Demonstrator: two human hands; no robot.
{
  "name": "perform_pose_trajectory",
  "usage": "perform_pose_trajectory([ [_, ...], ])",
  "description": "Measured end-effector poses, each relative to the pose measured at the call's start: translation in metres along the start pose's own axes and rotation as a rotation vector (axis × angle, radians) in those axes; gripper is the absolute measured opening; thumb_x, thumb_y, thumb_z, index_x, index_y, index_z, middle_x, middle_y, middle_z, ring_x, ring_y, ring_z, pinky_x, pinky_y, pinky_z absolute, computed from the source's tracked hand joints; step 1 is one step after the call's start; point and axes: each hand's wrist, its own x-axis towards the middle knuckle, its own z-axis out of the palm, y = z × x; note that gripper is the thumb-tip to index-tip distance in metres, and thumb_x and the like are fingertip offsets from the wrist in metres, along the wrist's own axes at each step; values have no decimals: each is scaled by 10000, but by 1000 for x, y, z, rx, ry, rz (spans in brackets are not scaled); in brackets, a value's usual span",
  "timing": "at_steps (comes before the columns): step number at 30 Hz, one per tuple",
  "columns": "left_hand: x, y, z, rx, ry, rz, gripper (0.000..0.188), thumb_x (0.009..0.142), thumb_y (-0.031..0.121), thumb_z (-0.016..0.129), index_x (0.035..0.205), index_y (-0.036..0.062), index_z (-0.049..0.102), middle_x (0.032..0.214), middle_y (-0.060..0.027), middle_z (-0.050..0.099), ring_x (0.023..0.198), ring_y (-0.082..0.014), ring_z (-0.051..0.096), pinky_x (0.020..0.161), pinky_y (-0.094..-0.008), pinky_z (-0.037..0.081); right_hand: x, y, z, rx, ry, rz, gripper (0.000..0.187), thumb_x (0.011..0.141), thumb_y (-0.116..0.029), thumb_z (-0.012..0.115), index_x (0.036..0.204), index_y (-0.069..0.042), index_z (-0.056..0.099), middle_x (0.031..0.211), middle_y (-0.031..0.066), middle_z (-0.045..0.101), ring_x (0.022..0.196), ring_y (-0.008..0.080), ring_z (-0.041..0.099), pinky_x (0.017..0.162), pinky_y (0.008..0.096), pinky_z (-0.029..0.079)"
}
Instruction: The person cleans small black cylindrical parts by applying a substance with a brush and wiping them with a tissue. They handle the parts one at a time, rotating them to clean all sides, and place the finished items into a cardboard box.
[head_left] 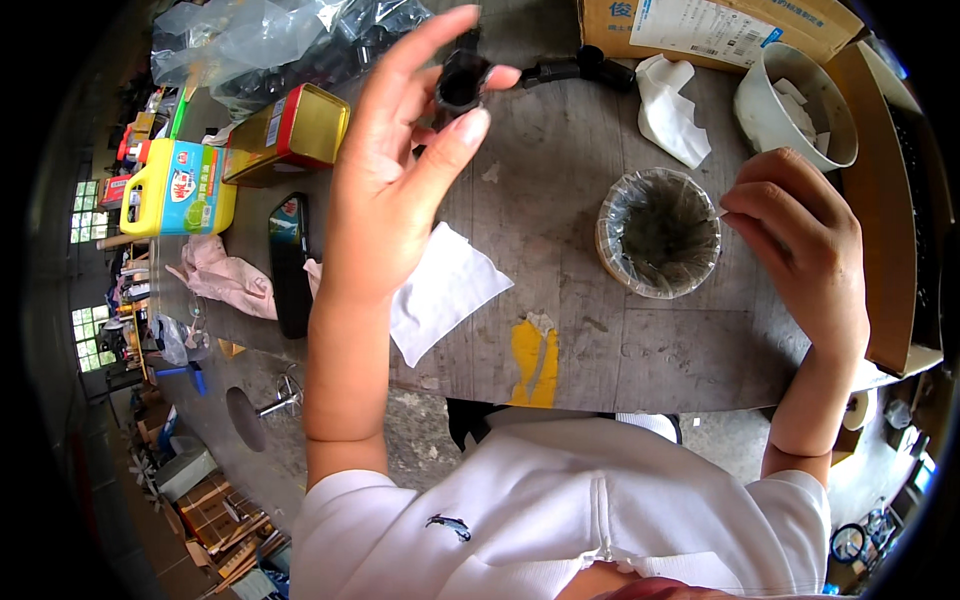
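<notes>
My left hand is raised over the far left part of the table, gripping a short black hollow plastic fitting between thumb and fingers, its round opening facing up. More black fittings lie just beyond it. My right hand is pinched closed beside a small round bin lined with a clear bag. Whatever sits at its fingertips is too small to make out. Under my left wrist a white cloth lies flat on the table.
A white bowl with paper scraps and a crumpled tissue are at the far right, near cardboard boxes. On the left stand a yellow jug, a tin, a dark bottle, a pink cloth and a plastic bag.
</notes>
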Motion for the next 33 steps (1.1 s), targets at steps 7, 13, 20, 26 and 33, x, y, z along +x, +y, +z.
perform_pose_trajectory([
  [7,1,-7,19,-20,58,56,376,825,-7,621,1152,37,442,1088,-163,604,822,-93,547,711,-196,439,5,-2,-1,-14,-27,-160,267,535,27,718,784,-16,634,717,59,504,627,204,505,508,294,404],
  [13,-6,-13,21,-282,126,-40,318,823,-7,626,1098,-4,467,1069,-182,578,672,-114,573,564,-217,498,4,0,-11,29,27,-47,234,545,11,717,759,-13,626,742,75,514,662,214,527,567,300,422],
  [20,-18,-19,25,-357,164,-66,314,815,-2,637,1088,-25,483,1076,-154,564,793,-168,623,705,-262,537,6,7,-2,210,-45,166,139,654,-2,691,763,-2,603,756,72,533,669,199,548,603,292,442],
  [26,-24,-28,18,-360,109,-101,372,800,153,704,1056,-17,495,994,-144,617,841,-142,595,746,-249,464,4,19,1,470,-177,351,116,763,-64,655,766,29,587,756,70,538,688,167,534,648,268,427],
  [33,-24,-28,22,-441,119,-150,356,810,206,700,1045,29,500,1003,-169,631,784,-96,555,671,-231,428,0,31,-2,687,-196,420,127,767,-46,670,774,35,574,753,43,540,711,109,517,680,243,416],
])
